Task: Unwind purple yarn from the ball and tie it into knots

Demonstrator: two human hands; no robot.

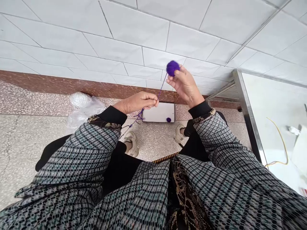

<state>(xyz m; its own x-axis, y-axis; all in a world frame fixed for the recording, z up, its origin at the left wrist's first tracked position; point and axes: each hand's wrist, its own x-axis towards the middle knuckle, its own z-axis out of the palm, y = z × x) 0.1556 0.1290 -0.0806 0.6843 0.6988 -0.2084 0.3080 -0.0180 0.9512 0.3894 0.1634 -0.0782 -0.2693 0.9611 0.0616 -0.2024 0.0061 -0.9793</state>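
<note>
Purple yarn ball held up at one o'clock, its strand pinched near the centre

Nearest, at six o'clock, is the wearer's patterned coat [151,188], its sleeves reaching up toward the hands. The left hand [140,101], just off centre toward eleven, is closed, thumb and fingers pinching a purple strand [162,85]. The strand runs at a slant toward one o'clock, to a purple ball of yarn [173,68]. The right hand [187,84], between one and two o'clock, grips that ball between thumb and fingertips.

Loose, knotted purple yarn [137,117] hangs at the left hand's seven o'clock side. Beyond, on the speckled floor [153,147], are pale shoes, one at four o'clock [180,135], one between seven and eight [131,145]. A white, dark-rimmed box [155,112] lies at the centre, a smaller purple ball [168,119] in its five o'clock corner. Toward nine are a clear plastic bag [74,118] and a white ball [80,99], just beside each other. A white table [261,99] stands at three o'clock, a yellow cable [285,150] on it. Farthest, at twelve, is the tiled wall [144,32].
</note>
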